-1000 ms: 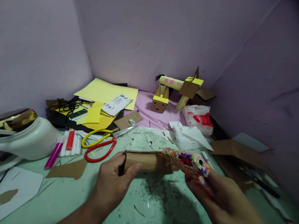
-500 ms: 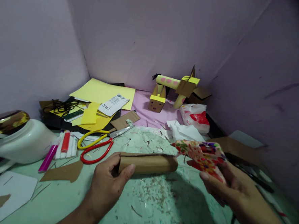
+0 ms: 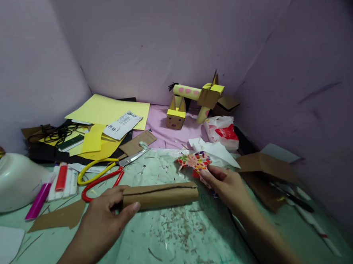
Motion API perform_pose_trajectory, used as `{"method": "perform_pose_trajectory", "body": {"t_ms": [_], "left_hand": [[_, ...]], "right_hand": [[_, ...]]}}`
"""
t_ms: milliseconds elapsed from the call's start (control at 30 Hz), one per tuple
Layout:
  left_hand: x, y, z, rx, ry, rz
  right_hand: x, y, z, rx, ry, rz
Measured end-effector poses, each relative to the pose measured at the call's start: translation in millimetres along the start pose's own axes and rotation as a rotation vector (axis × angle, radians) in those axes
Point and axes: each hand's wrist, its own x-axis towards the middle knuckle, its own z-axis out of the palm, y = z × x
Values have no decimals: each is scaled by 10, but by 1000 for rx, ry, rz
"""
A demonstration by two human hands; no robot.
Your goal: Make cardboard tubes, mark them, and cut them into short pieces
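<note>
A brown cardboard tube [image 3: 165,196] lies sideways low in the middle, a dark seam running along its upper side. My left hand [image 3: 105,220] grips its left end, thumb in front. My right hand [image 3: 224,185] is closed around a flower-patterned glue gun [image 3: 196,162], whose tip points left above and behind the tube's right part. The gun does not touch the tube as far as I can see. Red-and-yellow scissors [image 3: 119,167] lie open just behind my left hand.
Yellow paper [image 3: 103,108] and black string [image 3: 57,133] lie at the back left, near markers [image 3: 61,177] and a white pot [image 3: 13,181]. Behind stand spotted cardboard animal pieces [image 3: 175,118]. A plastic bag [image 3: 223,133] and cut cardboard [image 3: 265,166] lie to the right.
The view has turned right. My right hand has moved left and away from me with the glue gun, now behind the tube. The tube has rolled slightly, showing more of its seam.
</note>
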Motion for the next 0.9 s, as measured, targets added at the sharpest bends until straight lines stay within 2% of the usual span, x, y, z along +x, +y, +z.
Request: {"method": "perform_pose_trajectory", "body": {"t_ms": [133, 200, 267, 300, 367, 467, 567, 633, 700, 767, 800, 900], "left_hand": [[-6, -5, 3, 138, -75, -17], [-7, -8, 5, 188, -87, -22], [-6, 2, -1, 238, -106, -36], [-5, 11, -6, 261, -115, -47], [-6, 28, -18, 298, -135, -69], [-14, 16, -24, 357, -122, -93], [-29, -46, -15, 416, 17, -97], [-35, -94, -3, 393, 164, 52], [-33, -130, 12, 368, 231, 323], [-18, -150, 28, 388, 181, 558], [-6, -155, 36, 400, 137, 631], [50, -154, 54, 432, 72, 740]], "right_hand": [[-32, -70, -28, -647, 143, -48], [-89, -80, -44, -821, 233, -146], [-142, -75, -32, -669, 270, -391], [-161, -71, -12, -540, 242, -534], [-181, -58, 53, -326, 94, -760], [-180, -29, 175, -257, -72, -864], [-179, 9, 251, -274, -79, -851], [-180, 25, 263, -278, -59, -836], [-174, 22, 255, -284, -62, -817], [-157, 4, 246, -297, -97, -819], [-145, -9, 243, -308, -123, -824], [-115, -52, 243, -351, -176, -838]]}}
